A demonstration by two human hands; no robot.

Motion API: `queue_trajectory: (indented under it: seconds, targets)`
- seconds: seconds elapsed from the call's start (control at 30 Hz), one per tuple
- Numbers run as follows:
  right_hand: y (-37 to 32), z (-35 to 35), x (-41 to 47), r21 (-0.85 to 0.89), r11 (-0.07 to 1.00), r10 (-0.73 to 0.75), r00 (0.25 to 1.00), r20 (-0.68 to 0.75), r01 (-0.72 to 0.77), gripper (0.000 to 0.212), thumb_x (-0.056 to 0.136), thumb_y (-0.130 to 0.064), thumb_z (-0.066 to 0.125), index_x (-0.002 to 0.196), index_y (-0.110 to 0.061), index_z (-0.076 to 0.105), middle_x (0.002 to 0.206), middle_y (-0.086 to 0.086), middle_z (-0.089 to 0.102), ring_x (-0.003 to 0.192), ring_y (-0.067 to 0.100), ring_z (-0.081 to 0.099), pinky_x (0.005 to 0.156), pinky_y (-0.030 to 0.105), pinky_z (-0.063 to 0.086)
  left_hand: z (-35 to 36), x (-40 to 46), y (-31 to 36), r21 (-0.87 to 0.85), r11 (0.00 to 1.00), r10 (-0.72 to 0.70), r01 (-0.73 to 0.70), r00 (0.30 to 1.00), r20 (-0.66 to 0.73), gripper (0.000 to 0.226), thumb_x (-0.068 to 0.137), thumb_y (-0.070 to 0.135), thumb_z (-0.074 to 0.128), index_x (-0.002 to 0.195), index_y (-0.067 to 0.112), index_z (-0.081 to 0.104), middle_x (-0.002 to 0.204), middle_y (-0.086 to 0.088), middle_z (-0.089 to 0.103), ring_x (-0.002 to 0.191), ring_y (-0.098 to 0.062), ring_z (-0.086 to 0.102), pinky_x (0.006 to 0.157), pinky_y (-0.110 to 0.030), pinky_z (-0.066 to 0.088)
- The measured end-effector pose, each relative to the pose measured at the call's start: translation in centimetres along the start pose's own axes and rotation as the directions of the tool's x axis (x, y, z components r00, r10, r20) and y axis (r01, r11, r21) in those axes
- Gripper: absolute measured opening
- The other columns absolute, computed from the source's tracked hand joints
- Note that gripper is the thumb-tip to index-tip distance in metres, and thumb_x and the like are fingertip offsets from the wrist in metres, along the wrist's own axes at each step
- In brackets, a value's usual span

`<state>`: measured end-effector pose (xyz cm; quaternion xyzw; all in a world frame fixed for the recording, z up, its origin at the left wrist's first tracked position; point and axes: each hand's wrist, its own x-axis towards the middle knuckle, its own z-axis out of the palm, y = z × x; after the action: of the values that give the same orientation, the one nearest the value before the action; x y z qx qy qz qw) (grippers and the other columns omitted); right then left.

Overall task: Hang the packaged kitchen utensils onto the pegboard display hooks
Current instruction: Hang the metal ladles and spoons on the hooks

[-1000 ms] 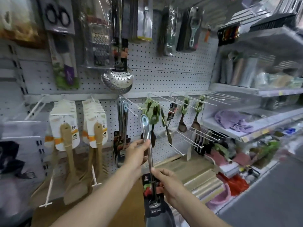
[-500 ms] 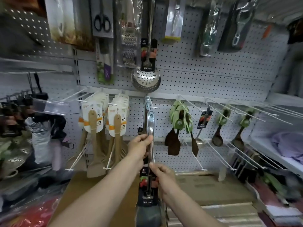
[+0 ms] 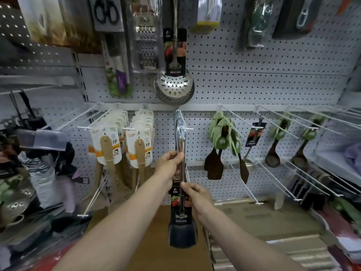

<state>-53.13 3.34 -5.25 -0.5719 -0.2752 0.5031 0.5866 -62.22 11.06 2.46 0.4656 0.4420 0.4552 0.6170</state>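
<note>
Nearest, at about 6 o'clock, hangs the dark flat blade of a packaged spatula [image 3: 182,222], with a black card wrapped round its stem. The right hand [image 3: 196,196] pinches that card from the 3 o'clock side, thumb on the front. Just above, the left hand [image 3: 169,165] is curled round the shiny metal handle and grips it. The spatula stands upright, and the hole at the top of its handle sits right at the tip of a white hook [image 3: 185,129] — more shiny handles hang behind it on the same hook. Farther back is the white pegboard [image 3: 254,83] full of little holes. At 9 o'clock from the hook hang wooden spatulas [image 3: 106,151] on white cards. At 3 o'clock hang dark wooden spoons with green cards [image 3: 222,139]. At 12 o'clock, high up, a round steel skimmer [image 3: 173,88] full of holes hangs beside a grater [image 3: 145,36] and black scissors [image 3: 107,11]. A brown cardboard box [image 3: 152,251] lies below the arms.
</note>
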Motion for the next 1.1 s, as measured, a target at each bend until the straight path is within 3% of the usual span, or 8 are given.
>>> queue_trajectory:
  seconds: [0.23,0.33,0.5,0.6,0.73,0.9,1.0,1.1]
  targets:
    - [-0.3,2.1,4.3,-0.055,0.998,-0.011,1.0,0.008,0.012,0.02,0.087,-0.026,0.077,0.096,-0.008,0.075,0.093,0.008,0.077,0.077,0.016,0.071,0.068,0.028,0.057,-0.9,4.4,0.2,0.056,0.997,0.043,-0.045,0.998,0.04,0.01,0.094,0.023,0.069,0.103,0.024,0.064,0.099,0.002,0.066,0.076,-0.012,0.056,0.063,-0.025,0.046]
    - [-0.2,3.2,5.8,-0.092,0.996,-0.007,1.0,-0.007,0.006,0.02,0.088,-0.028,0.076,0.097,-0.01,0.075,0.096,0.006,0.077,0.081,0.018,0.071,0.066,0.026,0.057,-1.6,5.9,0.2,0.097,0.992,0.077,-0.084,0.995,0.067,0.008,0.094,0.022,0.068,0.101,0.024,0.063,0.091,0.01,0.062,0.078,-0.008,0.055,0.065,-0.023,0.045]
    - [-0.4,3.6,7.8,-0.113,0.993,-0.031,0.999,-0.045,0.026,0.021,0.091,-0.035,0.073,0.106,-0.021,0.075,0.103,0.003,0.077,0.102,0.023,0.072,0.093,0.04,0.057,-1.6,7.6,-0.3,0.123,0.988,0.081,-0.091,0.993,0.085,0.017,0.092,0.021,0.072,0.108,0.025,0.066,0.103,-0.002,0.071,0.093,-0.018,0.066,0.074,-0.027,0.053]
    - [-0.8,4.0,7.9,-0.067,0.995,-0.074,0.995,-0.062,0.069,0.025,0.095,-0.037,0.067,0.115,-0.022,0.072,0.104,0.002,0.077,0.101,0.021,0.072,0.082,0.031,0.057,-1.3,8.6,-0.8,0.139,0.985,0.092,-0.104,0.992,0.091,0.018,0.092,0.021,0.071,0.108,0.026,0.066,0.099,-0.002,0.073,0.093,-0.019,0.068,0.076,-0.029,0.055]
    - [-1.3,4.4,8.2,0.005,0.997,-0.077,0.994,-0.072,0.077,0.034,0.101,-0.044,0.054,0.121,-0.022,0.07,0.108,0.003,0.077,0.1,0.017,0.073,0.082,0.029,0.056,-1.0,9.7,-1.0,0.157,0.981,0.098,-0.113,0.99,0.097,0.015,0.093,0.022,0.07,0.102,0.033,0.064,0.099,-0.001,0.074,0.091,-0.019,0.071,0.082,-0.033,0.058]
    - [-1.9,4.0,8.3,0.02,0.999,-0.04,0.996,-0.078,0.042,0.038,0.107,-0.045,0.036,0.118,-0.027,0.068,0.096,-0.013,0.071,0.071,-0.013,0.065,0.058,0.011,0.048,-0.7,10.1,-1.3,0.171,0.979,0.095,-0.11,0.991,0.094,0.022,0.093,0.026,0.069,0.115,0.028,0.064,0.102,-0.001,0.073,0.093,-0.021,0.071,0.083,-0.038,0.059]
    - [-2.9,4.2,6.9,-0.024,1.0,-0.023,0.993,-0.118,0.02,0.038,0.108,-0.042,0.033,0.123,-0.024,0.063,0.086,-0.018,0.063,0.056,-0.017,0.06,0.048,0.008,0.045,-0.7,9.7,-1.2,0.139,0.985,0.092,-0.101,0.993,0.072,0.02,0.095,0.023,0.067,0.115,0.025,0.065,0.103,-0.002,0.071,0.095,-0.018,0.068,0.076,-0.028,0.056]
    - [-3.4,4.8,5.1,-0.03,0.999,-0.026,0.985,-0.17,0.021,0.039,0.108,-0.04,0.035,0.131,-0.021,0.059,0.082,-0.018,0.06,0.05,-0.015,0.057,0.045,0.008,0.045,-0.9,8.8,-1.0,0.122,0.989,0.078,-0.086,0.995,0.07,0.019,0.093,0.022,0.069,0.111,0.027,0.064,0.104,-0.001,0.071,0.1,-0.019,0.068,0.089,-0.037,0.057]
